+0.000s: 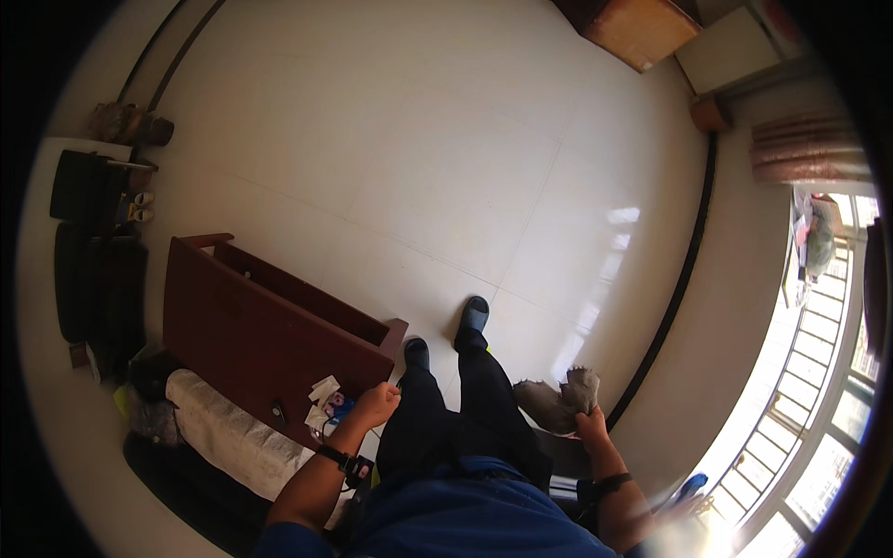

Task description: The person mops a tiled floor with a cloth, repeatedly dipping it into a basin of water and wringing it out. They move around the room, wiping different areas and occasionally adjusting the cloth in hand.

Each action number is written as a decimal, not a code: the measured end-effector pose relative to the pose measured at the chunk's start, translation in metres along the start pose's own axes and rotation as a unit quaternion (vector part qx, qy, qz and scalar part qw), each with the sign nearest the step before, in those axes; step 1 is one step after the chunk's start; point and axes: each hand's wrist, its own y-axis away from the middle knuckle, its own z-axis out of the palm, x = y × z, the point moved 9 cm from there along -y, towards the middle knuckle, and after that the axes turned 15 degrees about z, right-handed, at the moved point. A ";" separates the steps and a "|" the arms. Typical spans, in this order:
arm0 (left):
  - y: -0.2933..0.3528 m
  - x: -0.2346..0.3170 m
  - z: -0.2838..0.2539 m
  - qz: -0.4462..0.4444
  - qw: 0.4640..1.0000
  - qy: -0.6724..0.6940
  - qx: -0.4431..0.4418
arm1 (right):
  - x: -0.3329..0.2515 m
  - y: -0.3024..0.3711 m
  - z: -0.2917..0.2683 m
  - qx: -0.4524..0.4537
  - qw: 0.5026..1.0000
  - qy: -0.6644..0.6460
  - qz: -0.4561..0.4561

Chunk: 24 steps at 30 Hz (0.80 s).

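My right hand (592, 424) grips a bunched grey-brown cloth (549, 405) with a ragged edge, held out at my right side above the floor. The cloth hangs in two lobes, and my fingers are partly hidden behind it. My left hand (379, 405) is curled into a loose fist, and nothing shows sticking out of it. It hovers by the near right corner of a dark red wooden table (270, 312). Close to that hand, some white papers or packets (323, 391) and a small blue-and-pink item (340, 407) lie on the tabletop.
A pale cover (233, 423) drapes a dark seat behind the table. Dark chairs or bags (93, 270) line the left wall. Orange-brown wooden furniture (642, 33) stands at the far right. A barred window (791, 372) runs along the right wall. My slippered feet (473, 316) stand on pale tiles (400, 158).
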 end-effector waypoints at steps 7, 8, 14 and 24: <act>0.006 0.031 -0.060 0.007 0.992 0.080 0.096 | -0.141 0.015 0.030 0.040 0.985 0.151 -0.073; 0.007 0.031 -0.069 -0.006 0.989 0.102 0.103 | -0.159 0.017 0.034 0.038 0.983 0.157 -0.091; 0.002 0.000 -0.128 -0.051 0.983 0.117 0.129 | -0.244 0.027 0.041 0.084 0.973 0.199 -0.084; -0.079 -0.131 -0.325 -0.094 0.969 0.177 0.144 | -0.375 0.090 0.116 0.192 0.965 0.175 -0.031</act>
